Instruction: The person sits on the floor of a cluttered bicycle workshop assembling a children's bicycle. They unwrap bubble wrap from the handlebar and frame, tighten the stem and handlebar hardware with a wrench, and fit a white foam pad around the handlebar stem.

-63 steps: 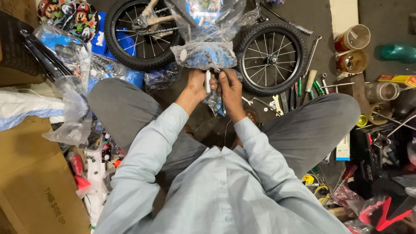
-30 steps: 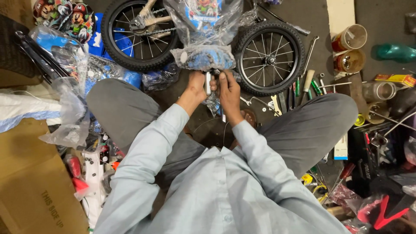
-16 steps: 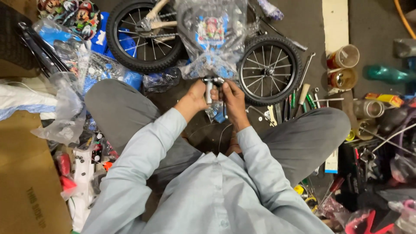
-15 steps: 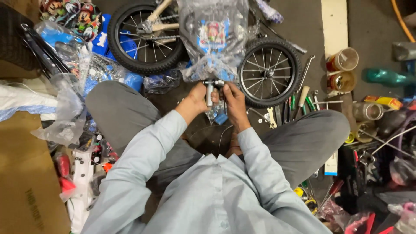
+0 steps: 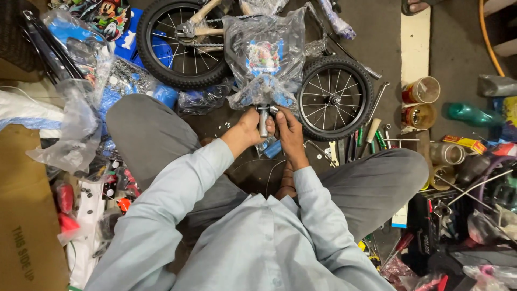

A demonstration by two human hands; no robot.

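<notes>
I watch my left hand (image 5: 249, 129) and right hand (image 5: 289, 131) clamp a metal stem (image 5: 263, 119) under the plastic-wrapped part (image 5: 265, 59); slack wrap may snag it.

A short grey metal stem (image 5: 263, 119) stands upright between the two hands, its top at the lower edge of a plastic-wrapped bike part (image 5: 265, 62). That part is blue with a colourful picture, sheathed in crinkled clear film, lying on the floor between two black spoked wheels.
</notes>
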